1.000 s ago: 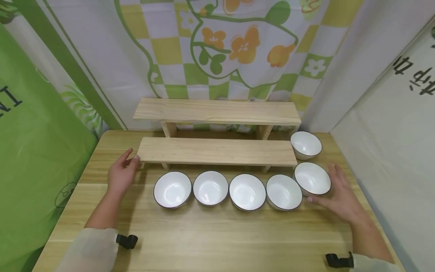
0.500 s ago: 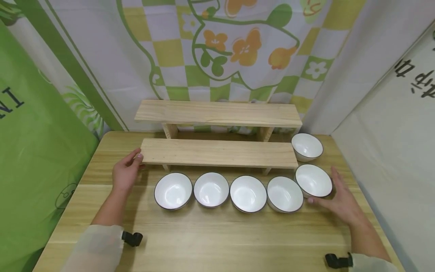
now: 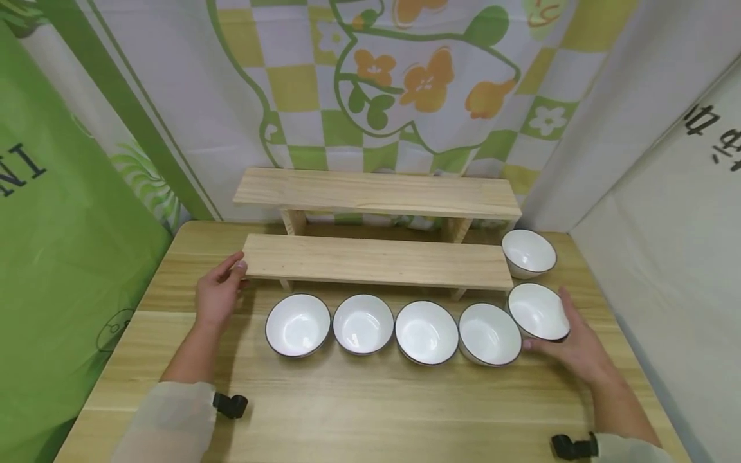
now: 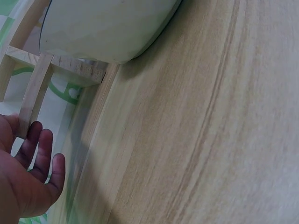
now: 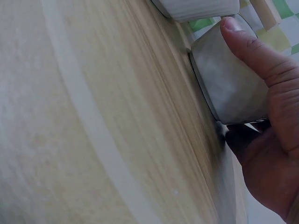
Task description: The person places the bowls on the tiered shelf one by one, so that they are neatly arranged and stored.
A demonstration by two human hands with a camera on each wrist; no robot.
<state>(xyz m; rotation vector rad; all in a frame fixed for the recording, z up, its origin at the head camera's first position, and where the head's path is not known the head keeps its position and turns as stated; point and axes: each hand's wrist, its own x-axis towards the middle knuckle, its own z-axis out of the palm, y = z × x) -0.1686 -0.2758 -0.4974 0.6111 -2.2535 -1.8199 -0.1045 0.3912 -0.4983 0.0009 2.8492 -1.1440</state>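
Note:
A two-step wooden shelf [image 3: 376, 260] stands at the back of the table. At the left end of its lower board, my left hand [image 3: 218, 292] pinches the board's edge between thumb and fingertips; the left wrist view shows the hand [image 4: 28, 172] at that board end [image 4: 36, 93]. On the right, my right hand [image 3: 579, 344] holds a white dark-rimmed bowl [image 3: 537, 311], thumb on the near side and fingers round the right side. In the right wrist view the thumb lies along the bowl [image 5: 229, 79], with the other fingers partly hidden behind it.
Several matching white bowls [image 3: 298, 325] stand in a row before the shelf, the rightmost [image 3: 490, 334] close against the held one. Another bowl [image 3: 529, 253] sits behind it, beside the shelf's right end. Printed cloths [image 3: 347, 141] hang around the wooden table [image 3: 370, 411].
My left hand has shifted slightly right and taken the board's end between thumb and fingers. My right hand has closed in on the bowl. The head view has shifted a little.

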